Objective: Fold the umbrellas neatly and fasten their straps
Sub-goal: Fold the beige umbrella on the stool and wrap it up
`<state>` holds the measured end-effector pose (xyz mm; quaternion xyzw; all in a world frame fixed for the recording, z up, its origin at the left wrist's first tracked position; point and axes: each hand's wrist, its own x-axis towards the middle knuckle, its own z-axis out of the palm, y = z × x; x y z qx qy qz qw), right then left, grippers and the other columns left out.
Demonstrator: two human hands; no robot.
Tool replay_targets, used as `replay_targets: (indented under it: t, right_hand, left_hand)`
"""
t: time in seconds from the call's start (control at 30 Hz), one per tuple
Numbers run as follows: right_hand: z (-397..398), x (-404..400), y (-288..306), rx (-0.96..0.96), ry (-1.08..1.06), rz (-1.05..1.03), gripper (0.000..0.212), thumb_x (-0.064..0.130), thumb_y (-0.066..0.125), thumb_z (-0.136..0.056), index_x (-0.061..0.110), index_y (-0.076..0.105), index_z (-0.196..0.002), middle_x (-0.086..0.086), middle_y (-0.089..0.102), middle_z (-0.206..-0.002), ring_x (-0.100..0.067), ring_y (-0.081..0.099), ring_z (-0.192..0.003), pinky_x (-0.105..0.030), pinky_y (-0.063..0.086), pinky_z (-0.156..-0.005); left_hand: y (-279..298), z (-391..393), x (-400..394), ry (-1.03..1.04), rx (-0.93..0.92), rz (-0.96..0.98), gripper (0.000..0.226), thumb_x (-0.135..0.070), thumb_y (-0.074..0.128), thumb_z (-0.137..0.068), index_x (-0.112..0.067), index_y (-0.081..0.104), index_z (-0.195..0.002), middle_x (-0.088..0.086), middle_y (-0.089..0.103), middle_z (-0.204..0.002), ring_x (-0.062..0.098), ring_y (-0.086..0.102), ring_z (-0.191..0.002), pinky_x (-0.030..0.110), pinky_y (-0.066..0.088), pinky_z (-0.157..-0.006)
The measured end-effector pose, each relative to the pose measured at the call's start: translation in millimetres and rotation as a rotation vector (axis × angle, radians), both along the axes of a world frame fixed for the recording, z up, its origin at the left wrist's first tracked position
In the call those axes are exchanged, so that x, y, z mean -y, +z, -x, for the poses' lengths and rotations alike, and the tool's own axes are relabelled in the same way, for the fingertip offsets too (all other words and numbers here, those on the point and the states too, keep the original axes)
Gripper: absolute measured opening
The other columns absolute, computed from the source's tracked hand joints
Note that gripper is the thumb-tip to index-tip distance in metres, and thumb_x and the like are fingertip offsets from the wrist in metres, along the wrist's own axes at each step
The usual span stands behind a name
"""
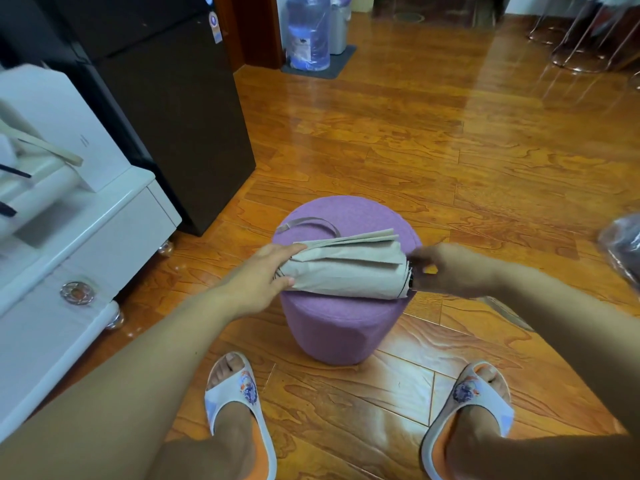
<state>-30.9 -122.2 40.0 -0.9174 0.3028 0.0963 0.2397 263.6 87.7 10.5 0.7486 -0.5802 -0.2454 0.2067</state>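
Observation:
A collapsed beige umbrella [349, 271] lies sideways on top of a round purple stool [332, 327]. Its canopy folds are loosely gathered, with flaps sticking up along the far side. My left hand [263, 278] grips the umbrella's left end, thumb under and fingers over the fabric. My right hand [446, 268] holds the right end, fingers curled around the dark handle there. A thin beige strap [308, 224] lies looped on the stool top behind the umbrella.
The stool stands on a glossy wooden floor [450, 150]. A white cabinet [86, 237] and a black fridge [166, 116] are at the left. A water bottle [308, 32] stands at the back. My slippered feet [239, 410] flank the stool. A plastic bag [623, 247] lies at right.

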Motion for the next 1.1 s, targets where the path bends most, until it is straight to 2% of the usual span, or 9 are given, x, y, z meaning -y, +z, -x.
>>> replay_targets:
  t: [0.07,0.17,0.3,0.37,0.47,0.6,0.7,0.93,1.1]
  right_hand:
    - [-10.4,-11.0,12.0,0.141,0.002,0.118,0.055,0.036,0.071,-0.077,0.010,0.059,-0.125,-0.008,0.055,-0.133,-0.028,0.049,-0.125,-0.038,0.041,-0.107]
    - [-31.1,-34.2,24.6,0.444,0.066,0.320,0.082,0.061,0.062,-0.071,0.012,0.045,-0.133,-0.012,0.039,-0.142,-0.033,0.038,-0.133,-0.042,0.034,-0.113]
    - [-56.0,-37.0,10.9,0.222,0.138,0.406,0.120,0.089,0.047,-0.067,0.021,0.013,-0.160,-0.008,0.022,-0.164,-0.033,0.016,-0.152,-0.050,0.019,-0.123]
    - [-62.9,-38.8,1.4,0.145,0.113,0.389,0.113,0.086,0.042,-0.070,0.018,0.022,-0.159,-0.007,0.041,-0.155,-0.034,0.031,-0.145,-0.050,0.026,-0.119]
    - [-69.5,-38.6,-11.9,0.253,0.100,0.387,0.063,0.056,0.051,-0.084,0.017,0.063,-0.132,-0.007,0.068,-0.111,-0.035,0.059,-0.106,-0.046,0.046,-0.095]
    - [-72.0,-46.7,-18.9,0.574,0.202,0.545,0.025,0.020,0.056,-0.091,0.017,0.078,-0.102,-0.003,0.067,-0.087,-0.031,0.058,-0.076,-0.040,0.051,-0.067]
    - [-61.8,-65.6,-27.6,0.611,0.401,0.646,0.027,0.010,0.053,-0.098,0.010,0.072,-0.117,-0.009,0.067,-0.109,-0.032,0.057,-0.088,-0.041,0.050,-0.077]
    - [-25.5,-49.1,-48.2,0.505,0.589,0.638,0.035,0.015,0.045,-0.106,0.009,0.060,-0.137,-0.009,0.050,-0.151,-0.035,0.049,-0.134,-0.048,0.043,-0.109]
    - [-26.0,-42.8,-55.4,0.507,0.522,0.588,0.039,0.016,0.061,-0.100,0.011,0.060,-0.139,-0.005,0.049,-0.152,-0.030,0.047,-0.140,-0.049,0.043,-0.109]
  left_hand:
    - [0.9,-0.1,0.6,0.004,0.006,-0.004,0.064,-0.023,0.065,-0.099,-0.036,0.037,-0.155,-0.004,0.041,-0.149,0.015,0.037,-0.140,0.031,0.029,-0.117]
    - [2.4,-0.1,0.2,0.006,-0.005,0.001,0.063,-0.022,0.066,-0.098,-0.036,0.040,-0.153,-0.005,0.042,-0.148,0.014,0.038,-0.140,0.028,0.028,-0.115]
    - [3.7,1.1,-2.8,0.022,0.010,0.035,0.060,-0.023,0.070,-0.095,-0.038,0.044,-0.148,-0.011,0.042,-0.147,0.012,0.040,-0.137,0.032,0.034,-0.115]
    - [4.7,3.4,-3.6,0.040,0.045,0.046,0.058,-0.025,0.071,-0.094,-0.041,0.045,-0.142,-0.014,0.041,-0.146,0.011,0.043,-0.133,0.038,0.040,-0.110]
    - [3.9,4.7,-2.7,0.087,-0.008,0.074,0.058,-0.022,0.076,-0.088,-0.040,0.043,-0.132,-0.010,0.047,-0.139,0.016,0.050,-0.124,0.044,0.045,-0.104]
    - [2.7,7.8,-0.5,0.229,-0.206,0.131,0.064,-0.013,0.080,-0.083,-0.036,0.043,-0.130,-0.008,0.056,-0.127,0.017,0.058,-0.113,0.038,0.048,-0.097]
    - [1.4,11.5,2.0,0.295,-0.238,0.118,0.063,-0.013,0.079,-0.083,-0.034,0.044,-0.132,-0.007,0.056,-0.125,0.018,0.057,-0.110,0.032,0.045,-0.089]
    - [-4.1,3.6,0.2,0.221,-0.142,0.082,0.066,-0.025,0.077,-0.088,-0.039,0.044,-0.144,-0.005,0.047,-0.140,0.016,0.049,-0.127,0.038,0.040,-0.111]
    - [1.5,-6.2,-6.2,0.278,-0.116,0.217,0.051,-0.005,0.074,-0.085,-0.028,0.061,-0.128,-0.003,0.055,-0.121,0.014,0.058,-0.101,0.029,0.049,-0.089]
